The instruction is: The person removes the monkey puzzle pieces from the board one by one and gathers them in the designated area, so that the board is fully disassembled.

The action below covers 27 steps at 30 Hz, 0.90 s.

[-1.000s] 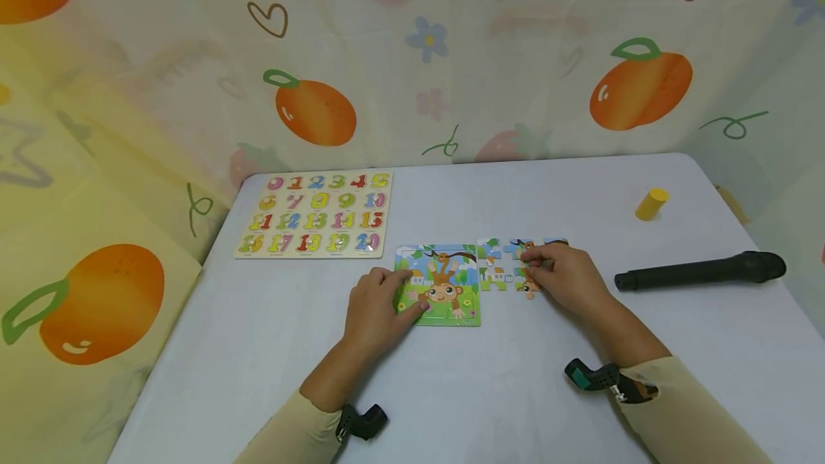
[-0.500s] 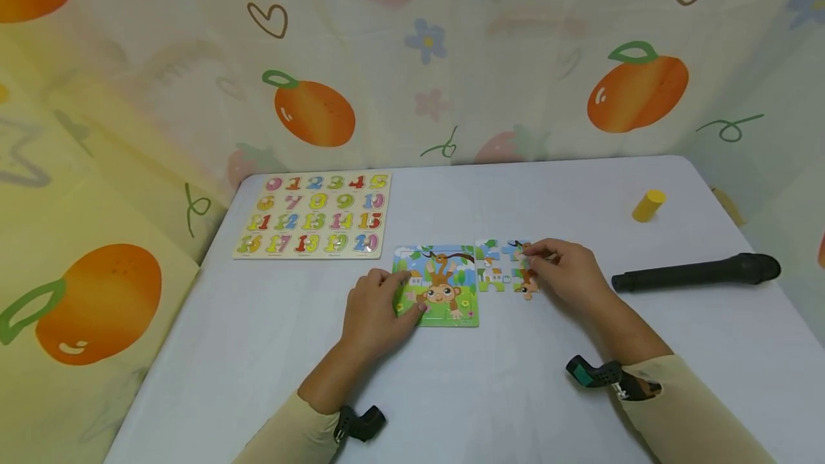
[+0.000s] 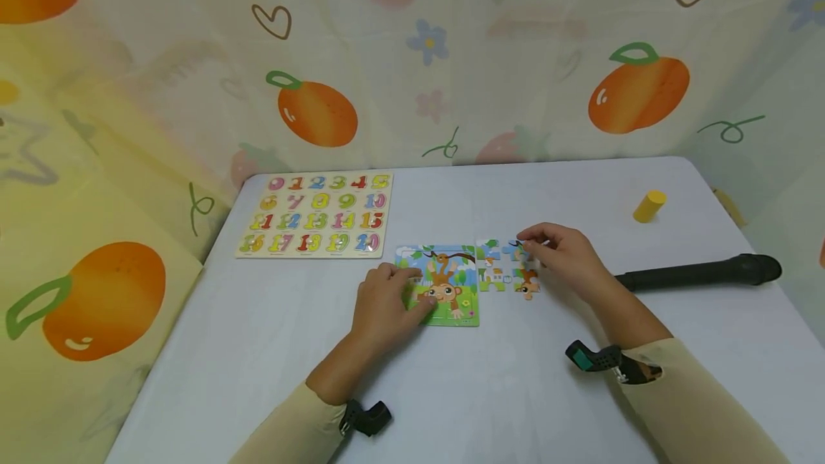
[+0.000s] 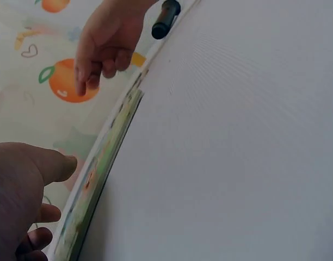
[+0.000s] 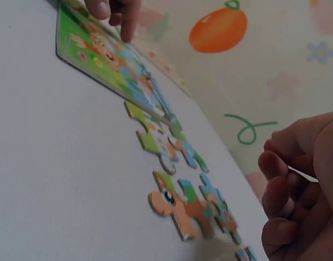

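Observation:
A square monkey puzzle board [image 3: 454, 288] lies on the white table. My left hand [image 3: 388, 306] is at its left side, thumb and fingers spread over the board; in the left wrist view, the left thumb [image 4: 57, 166] appears just above the board [image 4: 98, 179]. Several loose puzzle pieces [image 3: 493, 278] lie right of the board, including one with a monkey's eye [image 5: 180, 209]. My right hand [image 3: 567, 253] hovers over the far right pieces, its fingers loosely bent. In the right wrist view, nothing shows between the right hand's [image 5: 308, 185] fingers, which are clear of the pieces.
A number board [image 3: 316, 215] lies at the back left. A yellow cylinder [image 3: 649, 206] stands at the back right, and a black microphone [image 3: 702, 273] lies right of my right hand. A printed curtain [image 3: 425, 92] hangs behind the table.
My right hand has lifted slightly away from the loose pieces toward the back. My left hand has shifted a little right and up over the board. The pieces look nearly unmoved.

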### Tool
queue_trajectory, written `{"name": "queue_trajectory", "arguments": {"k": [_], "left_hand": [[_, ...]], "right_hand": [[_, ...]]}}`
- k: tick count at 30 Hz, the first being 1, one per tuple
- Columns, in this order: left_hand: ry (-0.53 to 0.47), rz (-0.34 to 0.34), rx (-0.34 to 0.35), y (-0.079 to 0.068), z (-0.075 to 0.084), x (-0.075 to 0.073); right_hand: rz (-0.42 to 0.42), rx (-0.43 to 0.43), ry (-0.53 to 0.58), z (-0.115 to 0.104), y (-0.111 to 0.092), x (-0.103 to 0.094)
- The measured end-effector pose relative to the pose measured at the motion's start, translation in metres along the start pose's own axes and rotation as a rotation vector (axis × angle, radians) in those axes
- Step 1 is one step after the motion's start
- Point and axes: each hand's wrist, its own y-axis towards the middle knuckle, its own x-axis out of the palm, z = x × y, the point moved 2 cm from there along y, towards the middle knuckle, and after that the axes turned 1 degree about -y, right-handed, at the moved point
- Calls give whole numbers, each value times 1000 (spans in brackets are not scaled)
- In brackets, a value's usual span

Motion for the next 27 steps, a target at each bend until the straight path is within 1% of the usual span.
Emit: {"name": "queue_trajectory", "arguments": {"k": [6, 10, 13, 17, 19, 22, 27], "left_hand": [[5, -43, 43, 11, 11, 8], [-2, -53, 54, 16, 16, 14], [14, -53, 63, 17, 17, 17], [34, -40, 86, 17, 15, 19], [39, -34, 95, 17, 15, 20], [46, -26, 101, 16, 14, 20], [42, -17, 101, 16, 12, 22]], "right_hand": [[-88, -49, -21, -18, 11, 13], [-167, -114, -41, -31, 17, 26], [-252, -170, -51, -38, 22, 37], [-368, -207, -65, -42, 29, 53], [-412, -218, -86, -44, 31, 60], [-442, -242, -131, -47, 35, 69], [-446, -295, -256, -51, 39, 80]]}}
